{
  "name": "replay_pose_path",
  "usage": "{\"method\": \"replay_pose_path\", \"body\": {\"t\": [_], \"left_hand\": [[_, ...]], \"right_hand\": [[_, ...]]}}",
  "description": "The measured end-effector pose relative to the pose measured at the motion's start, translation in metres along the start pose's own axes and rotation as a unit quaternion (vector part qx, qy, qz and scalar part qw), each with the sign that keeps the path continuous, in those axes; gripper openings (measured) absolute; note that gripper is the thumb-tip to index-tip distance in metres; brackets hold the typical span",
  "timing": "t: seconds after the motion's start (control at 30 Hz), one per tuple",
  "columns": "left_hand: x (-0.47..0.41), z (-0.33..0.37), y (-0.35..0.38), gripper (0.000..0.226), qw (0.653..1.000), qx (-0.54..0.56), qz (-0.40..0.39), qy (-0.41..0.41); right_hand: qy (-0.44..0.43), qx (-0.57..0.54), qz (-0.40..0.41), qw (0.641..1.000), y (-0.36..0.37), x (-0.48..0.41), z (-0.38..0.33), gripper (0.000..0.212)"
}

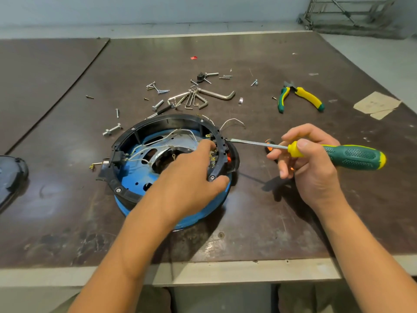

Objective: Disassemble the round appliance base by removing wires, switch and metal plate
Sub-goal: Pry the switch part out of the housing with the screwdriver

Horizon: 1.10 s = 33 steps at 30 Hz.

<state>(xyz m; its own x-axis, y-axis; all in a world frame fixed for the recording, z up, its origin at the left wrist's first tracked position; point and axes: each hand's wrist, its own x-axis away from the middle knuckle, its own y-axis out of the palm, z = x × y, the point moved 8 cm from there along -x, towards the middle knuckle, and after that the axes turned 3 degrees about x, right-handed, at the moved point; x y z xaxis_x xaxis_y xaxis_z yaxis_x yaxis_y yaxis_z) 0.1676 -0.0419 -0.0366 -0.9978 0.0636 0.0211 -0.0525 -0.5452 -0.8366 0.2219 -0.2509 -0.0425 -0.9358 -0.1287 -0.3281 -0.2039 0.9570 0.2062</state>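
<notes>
The big brown bench [270, 211] holds it all. The round appliance base [135, 175], blue with a black ring on top, lies near the middle of the bench, a bit toward the near edge. The shiny metal plate [180, 141] is still inside it.

The left hand [191, 177] grips the right side of the ring, thumb outside and fingers inside. The right hand [311, 168] is wrapped round the green and yellow screwdriver [347, 154]. Its flat tip touches the outside of the ring on the right.

I think the person is working the switch loose. An orange bit [229, 158] just under the tip looks like the switch. Next the tip must push or pry there, slowly, while the left hand keeps the base from sliding.

The pliers [302, 96] lie toward the far right corner. A bunch of hex keys [203, 97] lies behind the base. White wires [146, 145] still run across the inside. Loose screws [117, 112] are spread toward the far edge.

The left fingertips hide the spot they touch, so I cannot tell if they pinch a wire. The orange bit is mostly covered by the ring. A dark thing [11, 175] at the left edge is cut off, and I cannot tell what it is.
</notes>
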Motion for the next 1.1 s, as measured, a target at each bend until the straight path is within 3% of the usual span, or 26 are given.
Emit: {"method": "replay_pose_path", "body": {"t": [0.13, 0.27, 0.47, 0.73, 0.83, 0.93, 1.1], "left_hand": [[0.006, -0.013, -0.006, 0.063, 0.994, 0.035, -0.103, 0.018], [0.012, -0.011, -0.009, 0.061, 0.985, 0.079, -0.144, 0.046], [0.019, -0.003, -0.001, 0.06, 0.967, 0.078, -0.231, 0.074], [0.016, -0.008, -0.019, 0.053, 0.985, -0.026, -0.151, 0.075], [0.009, 0.002, -0.011, 0.064, 0.994, -0.027, -0.085, 0.057], [0.004, 0.012, -0.007, 0.06, 0.996, -0.053, -0.019, 0.068], [0.0, 0.01, -0.006, 0.049, 0.995, -0.03, -0.033, 0.085]], "right_hand": [[0.01, -0.004, 0.009, 1.0, -0.007, -0.002, -0.003, 0.019], [0.039, -0.039, 0.031, 0.998, -0.013, -0.005, 0.0, 0.035], [0.068, -0.063, 0.01, 0.996, -0.01, -0.006, 0.001, 0.038], [0.091, -0.06, -0.054, 0.993, 0.001, -0.004, 0.005, 0.04], [0.091, -0.061, -0.057, 0.992, 0.003, -0.004, 0.007, 0.04], [0.093, -0.063, -0.054, 0.992, 0.002, -0.005, 0.008, 0.04], [0.091, -0.06, -0.047, 0.993, -0.001, -0.007, 0.007, 0.039]]}}
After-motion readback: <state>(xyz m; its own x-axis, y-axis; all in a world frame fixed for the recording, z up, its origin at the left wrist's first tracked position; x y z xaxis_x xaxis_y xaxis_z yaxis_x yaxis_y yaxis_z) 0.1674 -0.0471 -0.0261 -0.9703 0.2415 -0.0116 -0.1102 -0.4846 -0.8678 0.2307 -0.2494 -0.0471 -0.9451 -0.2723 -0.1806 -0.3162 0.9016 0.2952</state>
